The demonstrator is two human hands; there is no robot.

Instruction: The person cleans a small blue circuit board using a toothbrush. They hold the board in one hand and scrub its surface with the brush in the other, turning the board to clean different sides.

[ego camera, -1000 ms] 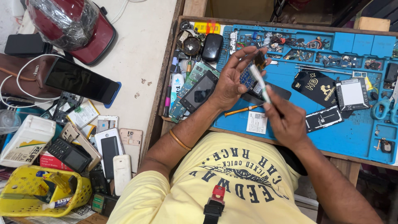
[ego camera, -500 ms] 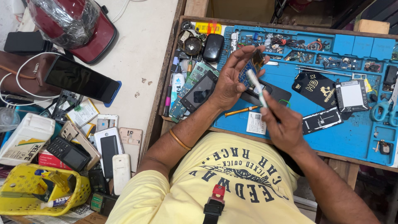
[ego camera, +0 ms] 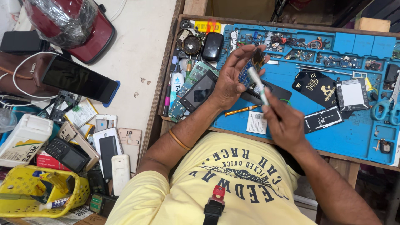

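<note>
My left hand (ego camera: pixel 233 77) is raised over the blue work mat (ego camera: pixel 354 133), palm towards me, fingers closed around a small blue circuit board (ego camera: pixel 246 75). My right hand (ego camera: pixel 285 123) grips a thin white brush-like tool (ego camera: pixel 257 85) whose tip rests against the board. An orange-handled screwdriver (ego camera: pixel 241 111) lies on the mat just below my left hand. A dark phone part (ego camera: pixel 268 91) sits under the hands.
A small phone (ego camera: pixel 200 91) and green boards lie at the mat's left edge. Black covers (ego camera: pixel 317 87), a battery (ego camera: pixel 352 93) and scissors (ego camera: pixel 387 108) lie right. Phones (ego camera: pixel 79 79), a yellow basket (ego camera: pixel 37 191) and a red helmet (ego camera: pixel 66 25) crowd the left table.
My right hand has shifted slightly down and left, keeping the white tool against the board. My left hand stays in place holding the board.
</note>
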